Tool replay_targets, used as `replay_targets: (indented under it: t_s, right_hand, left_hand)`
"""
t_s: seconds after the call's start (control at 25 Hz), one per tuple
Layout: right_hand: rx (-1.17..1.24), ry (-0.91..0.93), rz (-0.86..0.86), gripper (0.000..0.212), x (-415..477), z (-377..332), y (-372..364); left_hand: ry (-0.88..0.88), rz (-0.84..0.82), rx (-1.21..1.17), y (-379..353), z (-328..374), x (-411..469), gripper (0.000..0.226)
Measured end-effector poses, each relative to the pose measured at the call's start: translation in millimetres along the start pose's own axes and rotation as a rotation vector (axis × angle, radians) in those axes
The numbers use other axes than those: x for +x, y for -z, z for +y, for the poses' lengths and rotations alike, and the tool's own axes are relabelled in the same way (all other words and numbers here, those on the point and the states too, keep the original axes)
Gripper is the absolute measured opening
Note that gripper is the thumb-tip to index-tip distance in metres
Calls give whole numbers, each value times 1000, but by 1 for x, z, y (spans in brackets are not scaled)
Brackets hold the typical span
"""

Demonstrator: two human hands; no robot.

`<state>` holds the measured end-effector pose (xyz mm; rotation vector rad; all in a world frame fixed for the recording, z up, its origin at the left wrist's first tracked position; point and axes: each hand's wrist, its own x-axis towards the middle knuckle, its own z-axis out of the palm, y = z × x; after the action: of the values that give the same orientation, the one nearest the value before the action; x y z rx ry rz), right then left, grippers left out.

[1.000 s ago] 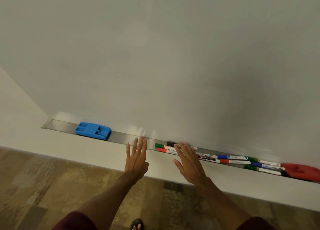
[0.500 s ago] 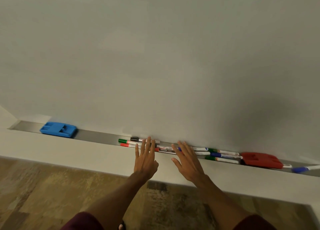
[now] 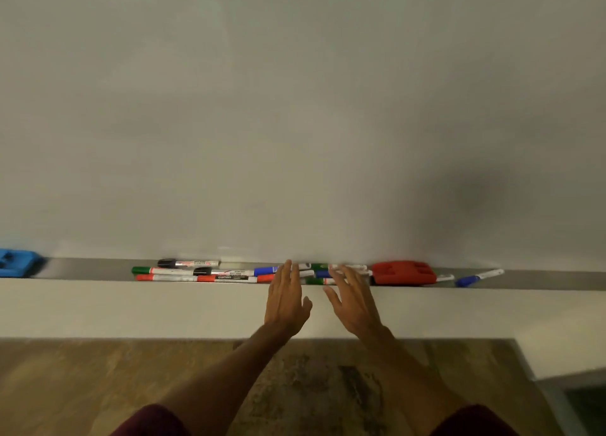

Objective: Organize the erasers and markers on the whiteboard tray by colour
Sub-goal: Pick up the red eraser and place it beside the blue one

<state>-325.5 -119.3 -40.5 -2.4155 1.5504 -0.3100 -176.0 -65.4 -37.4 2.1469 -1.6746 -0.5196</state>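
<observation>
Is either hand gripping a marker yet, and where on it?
Nothing is held. The left hand and right hand are open, fingers spread over the markers in the tray.

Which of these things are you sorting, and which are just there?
Part of the sorting:
- blue eraser
- red eraser
- pile of markers
- lone blue marker
- tray
- left hand and right hand, both open, holding nothing

Just there:
- whiteboard
- white ledge
- floor
</observation>
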Motion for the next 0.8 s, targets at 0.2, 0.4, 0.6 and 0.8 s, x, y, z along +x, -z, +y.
replay_targets:
  t_s: [0.2, 0.4, 0.6, 0.8]
  right_hand:
    - [90, -161, 200, 41, -12, 63, 32]
    - [188, -362, 252, 41, -7, 108, 55]
    - [246, -443, 236, 44, 2, 129, 64]
    - [295, -537, 211, 44, 9, 140, 63]
  left_hand:
    - [-72, -69, -214, -25, 86, 14, 60]
    - [-31, -180, -354, -38, 135, 34, 53]
    - [42, -268, -405, -55, 150, 45, 40]
    - [110, -239, -468, -62, 156, 52, 23]
